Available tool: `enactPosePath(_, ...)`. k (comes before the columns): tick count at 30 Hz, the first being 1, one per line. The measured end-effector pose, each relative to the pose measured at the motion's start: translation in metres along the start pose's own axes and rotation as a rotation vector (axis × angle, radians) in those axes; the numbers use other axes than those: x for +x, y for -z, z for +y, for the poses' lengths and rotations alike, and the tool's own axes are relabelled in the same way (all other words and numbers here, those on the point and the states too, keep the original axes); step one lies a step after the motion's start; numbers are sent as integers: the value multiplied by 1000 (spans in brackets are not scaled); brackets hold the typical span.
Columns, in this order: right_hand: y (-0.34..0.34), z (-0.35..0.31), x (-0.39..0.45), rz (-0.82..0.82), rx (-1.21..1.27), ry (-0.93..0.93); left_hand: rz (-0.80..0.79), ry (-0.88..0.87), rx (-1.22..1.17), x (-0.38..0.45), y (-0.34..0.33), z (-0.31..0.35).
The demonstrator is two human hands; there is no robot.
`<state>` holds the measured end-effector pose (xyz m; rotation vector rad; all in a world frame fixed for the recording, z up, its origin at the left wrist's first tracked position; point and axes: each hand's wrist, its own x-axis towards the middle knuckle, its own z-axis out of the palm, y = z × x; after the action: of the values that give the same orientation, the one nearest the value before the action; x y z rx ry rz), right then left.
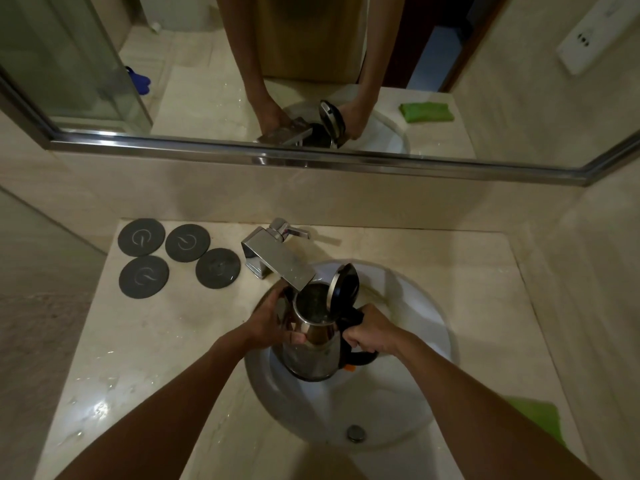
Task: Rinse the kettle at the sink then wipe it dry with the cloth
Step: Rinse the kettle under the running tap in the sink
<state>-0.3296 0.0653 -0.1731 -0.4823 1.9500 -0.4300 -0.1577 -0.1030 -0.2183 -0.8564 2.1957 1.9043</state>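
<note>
A steel kettle (313,355) with its black lid (344,285) flipped open is held over the white sink (415,403), its mouth just under the spout of the chrome tap (277,261). My right hand (372,332) grips the black handle. My left hand (273,322) wraps the kettle's left side near the rim. Some water shows inside the kettle. A green cloth (540,415) lies on the counter to the right of the sink, partly hidden by my right forearm.
Several dark round coasters (178,258) lie on the counter left of the tap. A mirror (311,64) spans the wall behind, reflecting my hands and the cloth. The sink drain (356,433) sits near the front. The counter's left part is wet.
</note>
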Motion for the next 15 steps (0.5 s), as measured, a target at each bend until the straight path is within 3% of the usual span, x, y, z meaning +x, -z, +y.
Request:
enactPosePath(7,-4,12,1,22,12,13,-116,96,-40,-1,-6,-2)
enactPosePath(15,-9,24,-4,23,57,90,-75,61,-97,-8,-13,0)
